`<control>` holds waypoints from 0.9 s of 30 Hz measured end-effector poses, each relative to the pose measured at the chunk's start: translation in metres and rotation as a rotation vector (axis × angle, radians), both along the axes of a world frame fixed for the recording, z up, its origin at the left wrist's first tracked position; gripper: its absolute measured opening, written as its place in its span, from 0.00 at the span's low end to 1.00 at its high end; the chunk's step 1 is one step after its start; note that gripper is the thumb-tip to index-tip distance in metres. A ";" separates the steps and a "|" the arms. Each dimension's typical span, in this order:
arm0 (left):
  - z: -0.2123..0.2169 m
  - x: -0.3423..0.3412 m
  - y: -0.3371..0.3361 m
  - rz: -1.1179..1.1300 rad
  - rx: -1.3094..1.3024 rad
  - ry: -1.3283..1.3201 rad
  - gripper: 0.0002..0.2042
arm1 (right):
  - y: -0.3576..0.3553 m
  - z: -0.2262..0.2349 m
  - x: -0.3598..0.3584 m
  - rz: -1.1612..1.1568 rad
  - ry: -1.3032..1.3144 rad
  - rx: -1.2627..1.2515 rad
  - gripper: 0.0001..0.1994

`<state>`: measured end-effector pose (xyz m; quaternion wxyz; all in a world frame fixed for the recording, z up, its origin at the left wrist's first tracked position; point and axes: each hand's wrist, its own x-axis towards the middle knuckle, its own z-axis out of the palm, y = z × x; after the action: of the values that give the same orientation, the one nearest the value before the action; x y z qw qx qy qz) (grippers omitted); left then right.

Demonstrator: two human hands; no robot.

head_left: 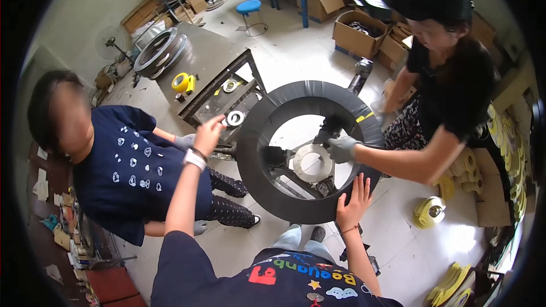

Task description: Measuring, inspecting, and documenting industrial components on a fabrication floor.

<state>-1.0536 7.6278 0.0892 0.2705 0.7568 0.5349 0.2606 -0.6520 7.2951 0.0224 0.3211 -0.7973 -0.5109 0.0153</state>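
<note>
A large black ring (358,101), its dark covering creased, is held on a metal stand with a round pale hub (313,163) in its middle. My right hand (354,204) lies flat on the ring's near right side, fingers spread. My left hand (210,135) is raised beside the ring's left edge, a finger stretched out and nothing seen in it; a pale band circles that wrist. Across the ring, a co-worker's gloved hand (343,150) reaches inside it, by a black clamp-like part (330,129). A yellow strip (364,117) marks the ring's far right surface.
A second person in a navy shirt (136,159) stands at the left. Behind is a metal workbench (213,51) with metal rings (162,54) and a yellow tape roll (180,82). Cardboard boxes (355,34) and a blue stool (248,7) stand farther back; yellow rolls (429,213) lie at right.
</note>
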 end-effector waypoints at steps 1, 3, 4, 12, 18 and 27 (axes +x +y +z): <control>-0.016 0.026 -0.019 -0.081 0.205 0.164 0.22 | -0.002 0.003 0.001 -0.015 0.002 -0.009 0.33; -0.050 0.068 -0.074 -0.026 0.250 0.257 0.24 | -0.003 0.011 0.002 -0.032 0.001 -0.024 0.33; -0.066 0.087 -0.100 0.064 0.308 0.363 0.27 | -0.002 0.008 0.001 -0.022 0.004 -0.019 0.33; -0.073 0.104 -0.116 0.180 0.246 0.298 0.30 | 0.000 0.012 0.002 -0.021 -0.035 -0.048 0.34; -0.080 0.098 -0.116 0.180 0.214 0.297 0.29 | -0.003 0.015 0.001 -0.016 -0.046 -0.062 0.35; -0.079 0.097 -0.120 0.191 0.192 0.227 0.28 | -0.008 0.015 0.000 -0.031 -0.066 -0.077 0.35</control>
<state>-0.9565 7.5081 0.0105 0.1088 0.7495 0.6040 0.2482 -0.6518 7.2871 0.0377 0.2732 -0.8169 -0.5079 0.0040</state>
